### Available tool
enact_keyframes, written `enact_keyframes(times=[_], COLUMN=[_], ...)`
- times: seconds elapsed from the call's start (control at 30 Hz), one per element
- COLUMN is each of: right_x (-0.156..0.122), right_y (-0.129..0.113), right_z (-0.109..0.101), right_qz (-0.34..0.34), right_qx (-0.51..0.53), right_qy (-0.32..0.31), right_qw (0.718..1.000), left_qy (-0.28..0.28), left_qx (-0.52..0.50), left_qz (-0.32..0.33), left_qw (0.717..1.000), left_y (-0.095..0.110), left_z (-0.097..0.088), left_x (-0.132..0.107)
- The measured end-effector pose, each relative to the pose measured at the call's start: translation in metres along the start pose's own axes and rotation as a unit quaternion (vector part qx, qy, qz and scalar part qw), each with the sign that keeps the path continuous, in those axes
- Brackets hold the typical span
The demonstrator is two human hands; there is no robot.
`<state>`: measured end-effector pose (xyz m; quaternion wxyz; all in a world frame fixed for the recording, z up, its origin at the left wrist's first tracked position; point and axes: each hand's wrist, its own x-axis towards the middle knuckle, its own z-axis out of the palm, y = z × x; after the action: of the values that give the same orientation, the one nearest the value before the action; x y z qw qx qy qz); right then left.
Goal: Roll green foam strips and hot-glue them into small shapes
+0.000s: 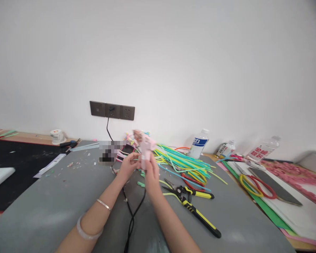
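My right hand [150,172] is wrapped round the handle of a pink glue gun [145,147], which points up and to the left above the grey mat [55,196]. Its black cord [133,214] runs down the mat towards me. My left hand [128,166] is closed in a pinch just left of the gun, on something too small to make out. A heap of green, yellow and teal plastic strands [184,161] lies right behind the hands. Black-and-yellow pliers [192,207] rest on the mat to the right of my right forearm.
A dark wall socket strip [112,110] sits above the table. Three plastic bottles [198,144] stand along the wall at right. Red and yellow loops [255,185] and pink pieces [300,179] lie on sheets at right. A tape roll [57,136] stands at back left.
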<state>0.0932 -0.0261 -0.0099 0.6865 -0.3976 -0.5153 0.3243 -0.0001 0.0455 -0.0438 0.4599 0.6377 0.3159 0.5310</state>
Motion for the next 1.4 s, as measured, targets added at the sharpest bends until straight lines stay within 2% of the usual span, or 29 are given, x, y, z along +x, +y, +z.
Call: enact_keyframes(times=[0.07,0.13,0.2,0.27,0.47,0.57,0.8,1.4], right_x=[0.002,0.002,0.001,-0.002,-0.014,-0.018,-0.022,-0.023], right_y=[0.006,0.009,0.006,0.000,-0.011,-0.006,-0.003,-0.002], right_z=[-0.038,-0.066,-0.083,-0.090,-0.081,-0.076,-0.073,-0.071], right_qz=[0.014,0.054,0.091,0.120,0.210,0.220,0.218,0.215], right_qx=[0.042,0.083,0.131,0.170,0.197,0.169,0.165,0.142], right_qy=[0.032,0.057,0.054,0.032,-0.099,-0.128,-0.156,-0.133], right_qw=[0.998,0.993,0.986,0.978,0.953,0.952,0.949,0.957], left_qy=[0.004,0.012,0.015,0.016,0.028,0.044,0.045,0.032], left_qx=[-0.020,-0.037,-0.043,-0.042,-0.029,-0.013,-0.004,-0.001], left_qz=[-0.040,-0.074,-0.085,-0.082,-0.060,-0.042,-0.030,-0.031], left_qw=[0.999,0.996,0.995,0.996,0.997,0.998,0.999,0.999], left_y=[0.002,0.006,0.010,0.012,0.014,0.014,0.017,0.014], left_z=[-0.001,-0.001,0.000,0.000,-0.001,-0.002,-0.001,-0.002], left_x=[-0.001,-0.003,-0.005,-0.006,-0.005,-0.005,-0.006,-0.006])
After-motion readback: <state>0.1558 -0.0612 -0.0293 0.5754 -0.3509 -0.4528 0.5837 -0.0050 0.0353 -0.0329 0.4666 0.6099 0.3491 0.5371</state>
